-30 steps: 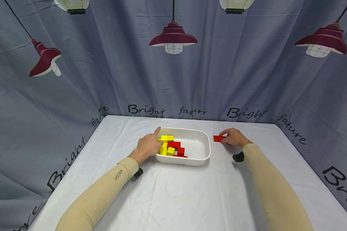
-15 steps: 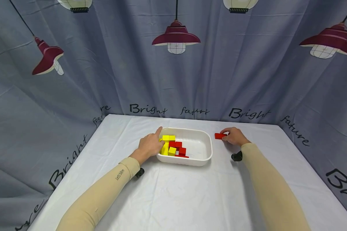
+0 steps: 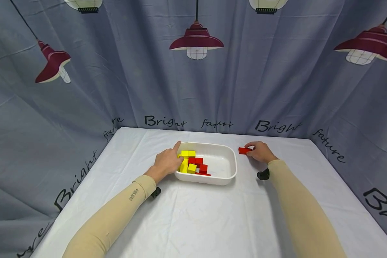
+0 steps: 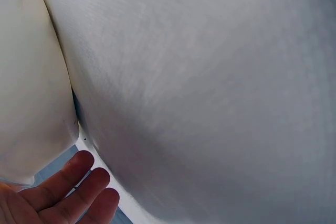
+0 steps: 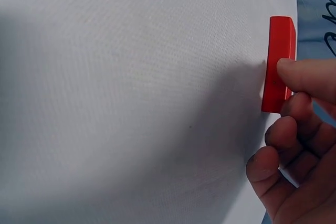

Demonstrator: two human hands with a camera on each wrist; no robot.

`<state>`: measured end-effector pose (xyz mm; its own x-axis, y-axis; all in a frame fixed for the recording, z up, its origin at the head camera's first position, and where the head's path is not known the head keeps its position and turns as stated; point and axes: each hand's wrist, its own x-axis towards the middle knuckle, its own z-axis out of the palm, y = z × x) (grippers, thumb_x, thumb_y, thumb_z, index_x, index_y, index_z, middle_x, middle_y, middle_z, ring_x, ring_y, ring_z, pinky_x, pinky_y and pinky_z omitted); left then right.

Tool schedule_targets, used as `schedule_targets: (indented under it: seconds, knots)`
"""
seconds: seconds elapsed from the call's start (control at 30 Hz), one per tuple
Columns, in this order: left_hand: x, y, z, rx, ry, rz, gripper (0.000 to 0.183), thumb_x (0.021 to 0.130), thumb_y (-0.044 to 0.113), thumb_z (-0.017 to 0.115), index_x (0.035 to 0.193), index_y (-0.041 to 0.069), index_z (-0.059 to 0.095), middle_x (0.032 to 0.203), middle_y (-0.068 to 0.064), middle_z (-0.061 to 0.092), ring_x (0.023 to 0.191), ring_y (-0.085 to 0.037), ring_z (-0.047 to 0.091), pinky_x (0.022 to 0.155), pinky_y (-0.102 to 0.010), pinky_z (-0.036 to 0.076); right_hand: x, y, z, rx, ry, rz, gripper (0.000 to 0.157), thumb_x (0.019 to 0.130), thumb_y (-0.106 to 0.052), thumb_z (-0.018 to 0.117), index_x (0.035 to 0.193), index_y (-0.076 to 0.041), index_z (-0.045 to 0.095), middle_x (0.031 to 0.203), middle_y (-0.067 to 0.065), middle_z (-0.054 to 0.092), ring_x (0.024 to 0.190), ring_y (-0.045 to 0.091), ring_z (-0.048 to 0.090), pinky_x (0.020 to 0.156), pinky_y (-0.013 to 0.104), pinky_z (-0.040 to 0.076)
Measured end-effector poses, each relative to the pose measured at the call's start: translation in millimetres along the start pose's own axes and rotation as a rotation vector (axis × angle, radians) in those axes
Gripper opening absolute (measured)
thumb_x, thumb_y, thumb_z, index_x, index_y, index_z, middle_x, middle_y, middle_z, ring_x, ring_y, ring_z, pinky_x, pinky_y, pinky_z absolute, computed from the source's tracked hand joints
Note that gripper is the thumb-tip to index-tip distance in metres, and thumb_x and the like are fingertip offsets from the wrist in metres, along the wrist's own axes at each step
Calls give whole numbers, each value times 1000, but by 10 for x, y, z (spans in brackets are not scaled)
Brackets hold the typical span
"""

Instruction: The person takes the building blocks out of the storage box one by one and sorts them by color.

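A white tray [image 3: 219,181] stands mid-table, with yellow blocks [image 3: 188,153] and red blocks [image 3: 203,168] grouped in its left half. My left hand [image 3: 166,161] holds the tray's left end, thumb over the rim and index finger stretched along it. In the left wrist view its other fingers [image 4: 79,190] lie outside the tray wall [image 4: 31,77]. To the right of the tray, my right hand [image 3: 260,152] pinches a red oblong block [image 3: 243,151] between thumb and fingers. The right wrist view shows the same block [image 5: 276,40] near the cloth, its contact with it unclear.
A white cloth covers the table [image 3: 200,222]. Behind it hangs a grey-blue curtain [image 3: 132,71] printed with lamps and lettering. Dark wrist devices [image 3: 263,174] sit beneath both forearms. The tray's right half shows bare white floor.
The head view has shifted slightly. My right hand, still pinching the red block, has moved a little away from me. The left hand stays on the tray, and the blocks inside look unchanged.
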<state>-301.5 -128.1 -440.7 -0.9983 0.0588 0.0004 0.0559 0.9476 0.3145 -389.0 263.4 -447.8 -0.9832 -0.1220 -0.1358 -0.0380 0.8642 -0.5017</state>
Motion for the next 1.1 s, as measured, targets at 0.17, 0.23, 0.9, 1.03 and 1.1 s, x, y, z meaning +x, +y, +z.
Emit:
schedule_targets:
  seconds: [0.17,0.23,0.9,1.03,1.1]
  knots:
    - [-2,-14,-3,-3,-1,5,70,99,40,49,162,24,22,133,-14,64,108,-29,66,86,-49,54,-23,-75,-39,3,2,-25,41,94,-13,63,134,-6,62,111,21,59,94,32,53,80,38,48]
    - [-4,-13,-7,-4,-4,3,70,99,40,49,162,23,22,134,-14,64,109,-29,65,88,-49,54,-38,-122,-71,-2,2,-43,39,94,-13,63,132,-6,63,106,20,60,90,30,53,76,35,48]
    - [-6,-17,-6,-5,-22,-13,70,99,40,49,162,23,21,134,-14,64,105,-29,65,89,-49,53,-237,-815,-320,-6,-84,-188,43,90,-36,73,127,-14,69,99,12,63,88,28,56,68,31,49]
    - [5,-17,-9,-7,-18,-11,70,99,40,48,162,24,21,132,-14,65,102,-28,65,88,-49,54,-256,-952,-317,-8,-106,-216,42,90,-35,73,126,-13,70,102,13,66,93,30,59,73,34,51]
    - [7,-11,-5,-7,-20,-10,70,99,40,48,162,24,20,132,-14,65,101,-28,65,88,-49,54,-274,-1012,-313,-15,-120,-225,41,90,-34,73,125,-14,70,105,12,67,95,29,59,77,35,51]
